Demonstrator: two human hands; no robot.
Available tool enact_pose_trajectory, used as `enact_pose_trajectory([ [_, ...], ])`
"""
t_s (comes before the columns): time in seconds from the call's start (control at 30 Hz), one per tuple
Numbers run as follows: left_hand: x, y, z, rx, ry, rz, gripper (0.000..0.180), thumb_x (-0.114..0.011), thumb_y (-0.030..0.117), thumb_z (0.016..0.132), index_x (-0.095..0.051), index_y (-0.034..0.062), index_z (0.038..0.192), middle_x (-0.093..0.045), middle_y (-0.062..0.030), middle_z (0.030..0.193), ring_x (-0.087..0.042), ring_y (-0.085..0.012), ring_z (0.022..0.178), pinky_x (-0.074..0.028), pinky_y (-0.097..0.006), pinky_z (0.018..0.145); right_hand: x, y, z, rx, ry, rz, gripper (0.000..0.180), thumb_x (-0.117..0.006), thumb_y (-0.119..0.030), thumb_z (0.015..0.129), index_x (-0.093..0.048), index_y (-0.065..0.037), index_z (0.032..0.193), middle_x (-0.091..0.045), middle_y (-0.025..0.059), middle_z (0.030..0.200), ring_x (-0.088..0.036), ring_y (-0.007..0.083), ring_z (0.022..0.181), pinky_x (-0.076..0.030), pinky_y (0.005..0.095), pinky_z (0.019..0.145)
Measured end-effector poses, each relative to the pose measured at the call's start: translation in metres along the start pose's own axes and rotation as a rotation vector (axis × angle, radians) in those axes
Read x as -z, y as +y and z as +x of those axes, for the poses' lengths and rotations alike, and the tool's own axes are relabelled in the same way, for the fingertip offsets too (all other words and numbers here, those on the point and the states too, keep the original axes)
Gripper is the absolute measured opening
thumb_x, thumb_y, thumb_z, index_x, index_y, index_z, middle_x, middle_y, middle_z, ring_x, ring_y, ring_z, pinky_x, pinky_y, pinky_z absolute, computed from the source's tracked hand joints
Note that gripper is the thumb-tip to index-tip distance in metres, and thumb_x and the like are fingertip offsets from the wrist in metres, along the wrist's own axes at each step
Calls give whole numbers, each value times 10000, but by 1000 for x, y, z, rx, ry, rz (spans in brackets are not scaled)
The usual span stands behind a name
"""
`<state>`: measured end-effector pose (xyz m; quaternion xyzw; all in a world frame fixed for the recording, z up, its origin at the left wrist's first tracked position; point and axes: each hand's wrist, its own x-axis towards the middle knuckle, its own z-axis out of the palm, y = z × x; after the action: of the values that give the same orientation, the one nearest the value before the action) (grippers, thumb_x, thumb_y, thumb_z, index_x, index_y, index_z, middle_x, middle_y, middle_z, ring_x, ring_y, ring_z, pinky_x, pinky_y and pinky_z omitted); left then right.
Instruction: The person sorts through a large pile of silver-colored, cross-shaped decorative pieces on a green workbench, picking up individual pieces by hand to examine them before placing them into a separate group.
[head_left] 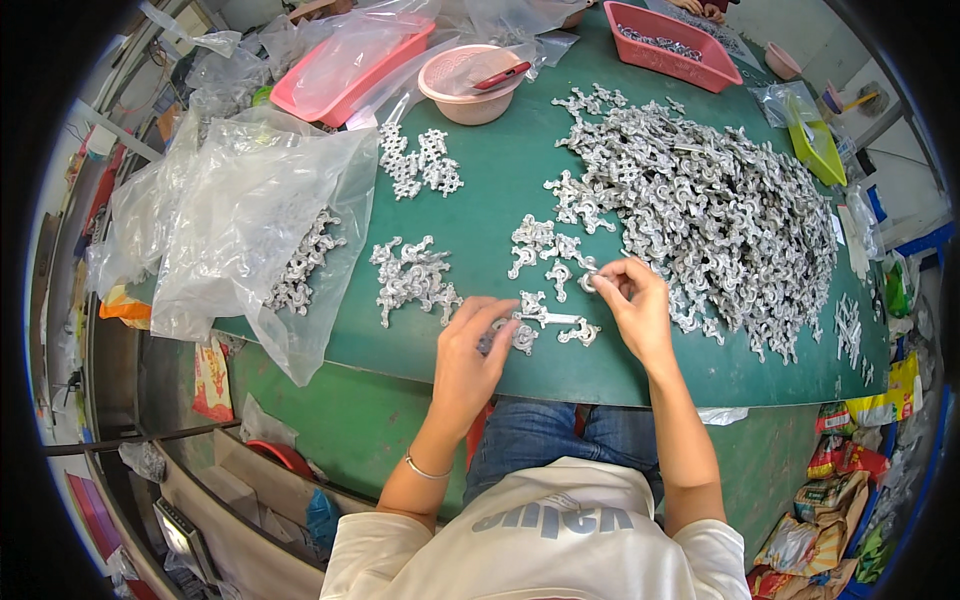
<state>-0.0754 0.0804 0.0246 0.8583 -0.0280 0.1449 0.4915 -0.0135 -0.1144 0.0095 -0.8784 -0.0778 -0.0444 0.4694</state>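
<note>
Near the table's front edge, my left hand [470, 345] is curled with its thumb and fingers closed around small grey metal castings [523, 338], partly hidden by the fingers. My right hand [637, 305] pinches one grey metal casting [588, 281] between thumb and fingertips. Between the hands lie a few loose castings [578, 331] and a straight pale piece [545, 317]. Just beyond them is a small group of castings [533, 233]. A big heap of the same castings [715, 215] spreads to the right of my right hand.
Two small piles of castings [412, 280] [420, 162] lie left of centre. A clear plastic bag [255, 215] with castings covers the left side. Behind are a pink basin [468, 100], pink trays [290, 100] [690, 68] and a green tray [822, 155]. Another person's hands [705, 10] show at the far edge.
</note>
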Motion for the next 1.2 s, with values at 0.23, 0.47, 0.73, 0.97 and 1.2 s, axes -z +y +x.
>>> enact_pose_trajectory([
  [0.23,-24,24,-16,191,-203,-625,354,-617,-38,746,-541,-28,1091,-579,-59,880,-505,-49,613,-401,-171,505,2,-24,-51,-438,-95,1227,101,-584,-42,822,-575,27,896,-599,64,761,-536,101,645,-430,212,609],
  [0.47,-24,47,-19,292,-184,-829,229,-595,-27,770,-585,-57,996,-609,-69,741,-486,-53,550,-371,-166,473,17,-47,-70,-268,-15,1062,162,-576,2,812,-564,32,970,-585,66,858,-546,109,804,-426,210,706],
  [0.73,-11,53,-23,405,-334,-973,197,-607,2,794,-601,-36,987,-629,-110,763,-497,-82,539,-401,-196,469,44,-60,-74,39,74,615,227,-590,103,723,-599,51,944,-565,63,820,-490,111,718,-400,233,682],
  [0.97,-4,57,-24,458,-371,-1093,183,-557,64,845,-604,-29,996,-628,-110,776,-476,-66,528,-358,-177,442,46,-58,-75,340,135,440,208,-633,113,662,-613,52,861,-581,75,732,-507,145,664,-408,254,629],
  [1.2,-2,58,-21,541,-370,-1087,169,-511,93,861,-606,-47,856,-594,-112,672,-407,-69,437,-296,-188,401,47,-67,-84,112,81,553,212,-641,121,659,-614,57,859,-587,95,735,-521,153,675,-414,253,615],
])
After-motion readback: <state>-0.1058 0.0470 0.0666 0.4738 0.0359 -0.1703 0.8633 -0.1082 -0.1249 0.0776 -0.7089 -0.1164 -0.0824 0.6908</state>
